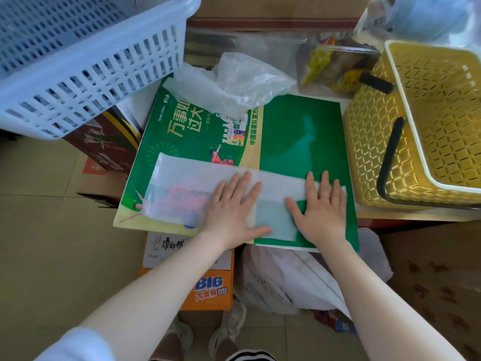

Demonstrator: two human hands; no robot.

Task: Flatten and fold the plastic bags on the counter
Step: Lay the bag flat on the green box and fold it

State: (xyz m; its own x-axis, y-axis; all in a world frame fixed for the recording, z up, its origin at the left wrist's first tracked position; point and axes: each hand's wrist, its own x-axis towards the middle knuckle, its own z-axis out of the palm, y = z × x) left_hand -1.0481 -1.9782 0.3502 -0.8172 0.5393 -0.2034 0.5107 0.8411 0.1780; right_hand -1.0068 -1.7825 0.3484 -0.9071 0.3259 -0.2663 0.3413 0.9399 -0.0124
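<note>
A translucent white plastic bag (pixel 182 188) lies spread flat as a long strip across a green printed board (pixel 299 131) that serves as the counter top. My left hand (pixel 234 204) presses palm-down on the bag's middle, fingers spread. My right hand (pixel 322 207), with a ring on one finger, presses flat on the bag's right end. A second, crumpled clear plastic bag (pixel 234 82) sits at the far edge of the board, apart from both hands.
A white-blue slotted basket (pixel 78 61) overhangs at the far left. A yellow basket (pixel 416 142) with black handles stands on the right. Snack packets (pixel 328 66) lie behind. Below the board's near edge are cardboard boxes (pixel 208 287) and a white sack (pixel 291 282).
</note>
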